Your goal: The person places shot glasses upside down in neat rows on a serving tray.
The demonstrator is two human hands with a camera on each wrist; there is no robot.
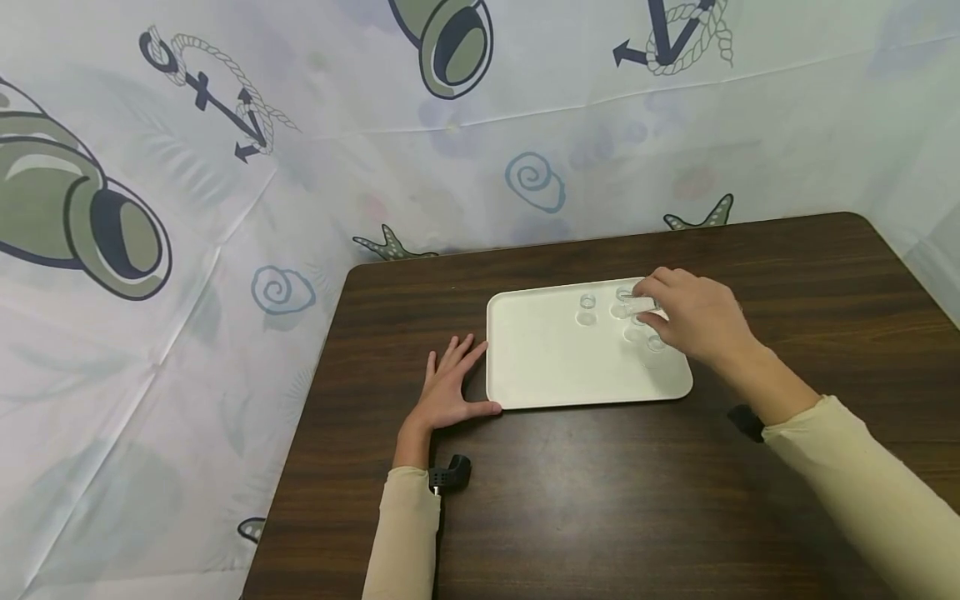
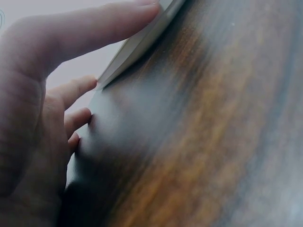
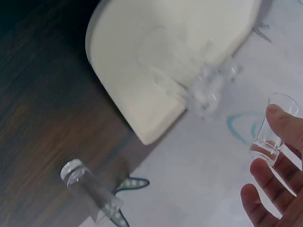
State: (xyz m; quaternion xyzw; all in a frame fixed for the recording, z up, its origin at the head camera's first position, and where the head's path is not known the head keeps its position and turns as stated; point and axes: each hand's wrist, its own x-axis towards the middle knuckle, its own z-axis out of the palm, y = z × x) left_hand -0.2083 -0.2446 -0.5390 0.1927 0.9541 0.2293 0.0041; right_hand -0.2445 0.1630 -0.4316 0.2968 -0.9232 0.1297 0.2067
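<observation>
A cream tray (image 1: 555,354) lies on the dark wooden table. My left hand (image 1: 444,396) is at its left end, fingers spread and straight. The thumb touches the near left corner and the index fingertip meets the left edge. Above the tray's right part, my right hand (image 1: 697,317) pinches a small clear shot glass (image 3: 265,135) between thumb and fingers, tilted in the right wrist view. Several similar clear glasses stand on the tray, one (image 1: 587,302) a little left of the others.
Another clear glass (image 3: 87,187) stands on the wooden table (image 1: 600,500) beside the tray, seen in the right wrist view. Behind the table and at its left hangs a pale curtain (image 1: 465,167) with anchor and shell prints. A dark wrist camera (image 1: 452,473) sits at my left wrist.
</observation>
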